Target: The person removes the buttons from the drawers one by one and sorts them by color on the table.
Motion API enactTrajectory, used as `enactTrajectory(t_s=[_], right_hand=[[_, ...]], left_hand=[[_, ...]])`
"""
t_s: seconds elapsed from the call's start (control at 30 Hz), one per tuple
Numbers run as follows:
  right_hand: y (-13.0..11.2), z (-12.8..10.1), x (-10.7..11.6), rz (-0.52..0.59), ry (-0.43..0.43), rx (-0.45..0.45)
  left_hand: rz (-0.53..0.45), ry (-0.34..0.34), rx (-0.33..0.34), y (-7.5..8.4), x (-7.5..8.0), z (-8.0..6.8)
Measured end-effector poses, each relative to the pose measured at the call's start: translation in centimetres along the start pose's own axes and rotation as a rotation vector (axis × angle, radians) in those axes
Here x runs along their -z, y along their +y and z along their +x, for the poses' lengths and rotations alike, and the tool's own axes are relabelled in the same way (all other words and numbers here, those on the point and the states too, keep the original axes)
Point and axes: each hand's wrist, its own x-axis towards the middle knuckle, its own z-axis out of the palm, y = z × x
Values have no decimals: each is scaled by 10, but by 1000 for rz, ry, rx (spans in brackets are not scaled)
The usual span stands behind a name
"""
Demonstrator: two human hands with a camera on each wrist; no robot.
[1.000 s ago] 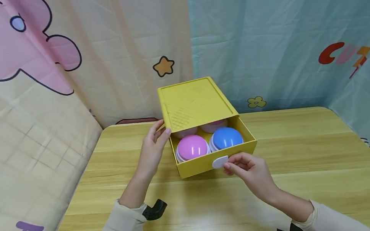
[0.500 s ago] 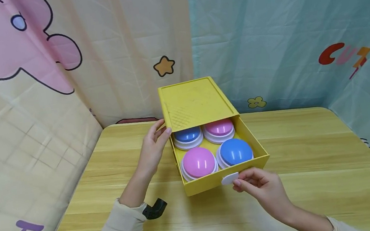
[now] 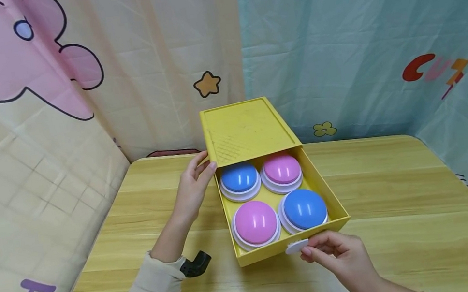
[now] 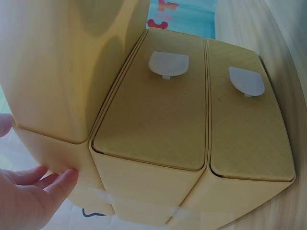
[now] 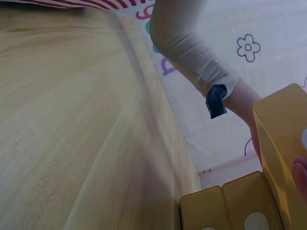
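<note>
A yellow drawer cabinet stands on the table with its top drawer pulled well out. Inside sit dome-topped push buttons on white bases: a pink one front left, a blue one front right, another blue back left and another pink back right. My right hand pinches the drawer's white handle between thumb and fingers. My left hand rests against the cabinet's left side, fingertips touching its wall in the left wrist view.
Two lower drawers, a middle one and a bottom one, are closed, each with a white handle. Wooden table surface lies around the cabinet. Printed curtains hang behind and at the sides.
My right hand has drawn the top drawer out toward me, down in the head view. The back blue and pink buttons have come out from under the cabinet top. My left hand stays put.
</note>
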Motion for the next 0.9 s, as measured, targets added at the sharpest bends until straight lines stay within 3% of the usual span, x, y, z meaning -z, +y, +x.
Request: enactTrajectory(t_s=[0.4, 0.67, 0.77, 0.9], right_hand=[[12, -13, -2, 39, 11, 69], [6, -13, 5, -171, -23, 105], [2, -10, 11, -203, -28, 169], [-9, -5, 20, -162, -58, 253]], left_hand=[[8, 1, -2, -3, 1, 0], [13, 7, 1, -4, 1, 0], [8, 4, -3, -5, 1, 0], [6, 3, 2, -5, 0, 1]])
